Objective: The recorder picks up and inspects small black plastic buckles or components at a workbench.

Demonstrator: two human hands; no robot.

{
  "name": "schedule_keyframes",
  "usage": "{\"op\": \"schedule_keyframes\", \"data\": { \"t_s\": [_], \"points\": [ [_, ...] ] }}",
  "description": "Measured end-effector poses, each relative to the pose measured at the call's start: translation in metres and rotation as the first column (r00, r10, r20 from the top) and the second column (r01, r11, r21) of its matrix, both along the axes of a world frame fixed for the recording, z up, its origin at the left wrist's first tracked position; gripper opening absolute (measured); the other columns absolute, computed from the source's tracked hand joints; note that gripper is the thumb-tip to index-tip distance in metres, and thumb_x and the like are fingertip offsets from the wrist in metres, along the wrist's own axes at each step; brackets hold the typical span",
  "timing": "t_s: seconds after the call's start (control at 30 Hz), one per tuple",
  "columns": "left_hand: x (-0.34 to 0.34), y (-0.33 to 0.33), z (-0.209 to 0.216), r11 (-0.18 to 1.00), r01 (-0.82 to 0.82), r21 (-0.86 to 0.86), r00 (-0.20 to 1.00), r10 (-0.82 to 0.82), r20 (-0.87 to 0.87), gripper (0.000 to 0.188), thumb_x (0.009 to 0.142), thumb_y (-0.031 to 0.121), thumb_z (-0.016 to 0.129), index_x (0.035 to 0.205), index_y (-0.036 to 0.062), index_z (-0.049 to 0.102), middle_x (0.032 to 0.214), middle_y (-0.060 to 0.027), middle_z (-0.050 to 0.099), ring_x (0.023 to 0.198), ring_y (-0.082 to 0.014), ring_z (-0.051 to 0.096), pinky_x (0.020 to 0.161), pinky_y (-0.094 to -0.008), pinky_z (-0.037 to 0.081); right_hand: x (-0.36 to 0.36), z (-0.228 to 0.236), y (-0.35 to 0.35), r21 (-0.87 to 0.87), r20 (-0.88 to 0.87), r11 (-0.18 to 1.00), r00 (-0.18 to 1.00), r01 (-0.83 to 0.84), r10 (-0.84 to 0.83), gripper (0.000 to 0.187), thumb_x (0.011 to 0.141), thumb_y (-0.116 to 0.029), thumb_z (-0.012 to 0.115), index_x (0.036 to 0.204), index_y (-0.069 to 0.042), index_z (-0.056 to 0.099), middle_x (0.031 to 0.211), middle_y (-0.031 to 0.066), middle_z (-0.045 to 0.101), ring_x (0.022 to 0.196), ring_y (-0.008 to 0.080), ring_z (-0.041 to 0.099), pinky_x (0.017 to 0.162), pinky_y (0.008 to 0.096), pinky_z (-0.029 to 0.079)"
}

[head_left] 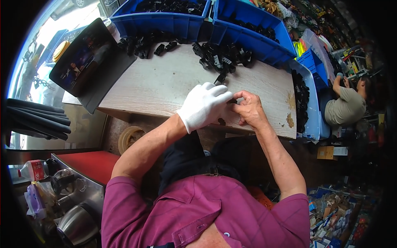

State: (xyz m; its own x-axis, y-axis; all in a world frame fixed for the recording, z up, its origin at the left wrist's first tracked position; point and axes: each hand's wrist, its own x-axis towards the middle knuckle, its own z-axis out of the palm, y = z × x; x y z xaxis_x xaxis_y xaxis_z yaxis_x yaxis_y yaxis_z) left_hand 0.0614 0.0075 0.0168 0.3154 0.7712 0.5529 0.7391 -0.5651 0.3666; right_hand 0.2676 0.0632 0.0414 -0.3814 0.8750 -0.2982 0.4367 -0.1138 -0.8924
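Observation:
My left hand, in a white knit glove, is above the near edge of the pale wooden table with its fingers curled closed. Bare, my right hand meets it from the right, thumb and forefinger pinched together. Between the two sits a small black part, mostly hidden by the fingers, so its shape does not show. Just beyond the hands lies a heap of similar black plastic and metal parts, with one piece nearest the glove.
Two blue bins of black parts line the table's far side. A tablet leans at the left. More parts fill a light-blue bin at the right. Beyond it a person sits. A steel kettle stands lower left.

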Motion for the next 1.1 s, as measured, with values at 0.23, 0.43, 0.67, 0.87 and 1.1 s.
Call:
{"op": "schedule_keyframes", "data": {
  "t_s": [0.23,0.43,0.67,0.87,1.1],
  "points": [
    [-0.097,0.063,0.009,0.726,-0.618,0.303,0.761,0.649,-0.003,0.033,0.085,0.011,0.071,0.119,0.0115,0.07,0.115,-0.008,0.072,0.105,-0.0346,0.064,0.087,-0.0444,0.053,0.028,0.005,0.004,-0.118,-0.124,0.99,0.988,0.076,-0.09,0.039,0.085,-0.016,0.083,0.111,0.002,0.061,0.064,0.0021,0.06,0.042,0.0095,0.054,0.04,0.0269,0.05],
    [-0.139,0.09,-0.026,0.675,-0.681,0.285,0.634,0.738,-0.232,0.02,0.089,0.022,0.068,0.108,0.0174,0.074,0.099,-0.0034,0.076,0.102,-0.0293,0.066,0.085,-0.0487,0.047,0.072,0.02,0.064,-0.003,-0.198,0.886,0.868,0.464,-0.455,0.035,0.086,-0.019,0.082,0.109,-0.003,0.06,0.071,0.006,0.063,0.042,0.0139,0.057,0.046,0.0374,0.062],
    [-0.127,0.08,-0.021,0.729,-0.641,0.239,0.707,0.683,-0.185,0.02,0.09,0.026,0.071,0.107,0.0158,0.078,0.105,-0.0054,0.077,0.108,-0.0302,0.066,0.096,-0.0483,0.046,0.123,0.045,0.113,0.215,-0.393,0.486,0.531,0.847,-0.751,0.033,0.089,-0.023,0.08,0.113,-0.006,0.063,0.078,0.0066,0.061,0.054,0.0177,0.061,0.046,0.0373,0.061],
    [-0.136,0.081,-0.022,0.685,-0.705,0.185,0.667,0.729,-0.154,0.022,0.094,0.032,0.067,0.089,0.014,0.08,0.102,-0.0054,0.075,0.11,-0.0335,0.063,0.101,-0.053,0.043,0.043,0.021,0.06,0.033,-0.186,0.937,0.923,0.349,-0.337,0.045,0.086,-0.014,0.081,0.124,-0.001,0.06,0.058,0.0007,0.057,0.045,0.0138,0.061,0.049,0.0336,0.061],
    [-0.136,0.086,-0.03,0.649,-0.666,0.367,0.678,0.732,-0.063,0.021,0.096,0.029,0.065,0.1,0.0128,0.078,0.107,-0.0073,0.075,0.109,-0.0355,0.062,0.1,-0.0546,0.042,-0.006,0.01,0.043,0.088,-0.097,0.994,0.994,0.069,-0.06,0.045,0.085,-0.009,0.079,0.127,-0.002,0.064,0.063,-0.002,0.057,0.044,0.0085,0.056,0.044,0.0266,0.052]
  ]
}}
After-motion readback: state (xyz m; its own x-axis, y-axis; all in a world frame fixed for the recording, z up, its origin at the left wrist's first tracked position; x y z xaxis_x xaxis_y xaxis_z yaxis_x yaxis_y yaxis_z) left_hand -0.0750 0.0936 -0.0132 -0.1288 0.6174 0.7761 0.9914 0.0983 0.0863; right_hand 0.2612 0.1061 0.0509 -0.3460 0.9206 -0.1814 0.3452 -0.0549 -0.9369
